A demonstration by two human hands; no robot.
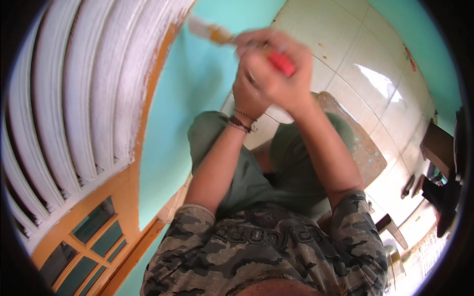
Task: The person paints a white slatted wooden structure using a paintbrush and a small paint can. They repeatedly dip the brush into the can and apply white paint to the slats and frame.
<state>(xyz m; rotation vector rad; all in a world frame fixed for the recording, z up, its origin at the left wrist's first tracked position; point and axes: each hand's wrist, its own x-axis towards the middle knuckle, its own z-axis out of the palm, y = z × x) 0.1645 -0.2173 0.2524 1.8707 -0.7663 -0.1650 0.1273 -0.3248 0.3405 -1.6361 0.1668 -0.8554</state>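
Note:
Both my hands are raised together in front of me, clasped around a paintbrush (220, 34). Its red handle (282, 63) shows between the fingers of my right hand (285, 79). The pale bristles (200, 26) point up and left, close to the white-painted edge of the slatted vent (89, 93). My left hand (248, 96), with corded bracelets on the wrist, presses against the right hand from the left and closes on the brush too. The middle of the handle is hidden inside the two fists.
An orange wooden frame with glass panes (94, 232) runs below the white slats. A turquoise wall (197, 74) lies beside it. Far below are cream floor tiles (375, 74), a paint-spattered board (368, 148) under my legs, and dark furniture (442, 148) at the right.

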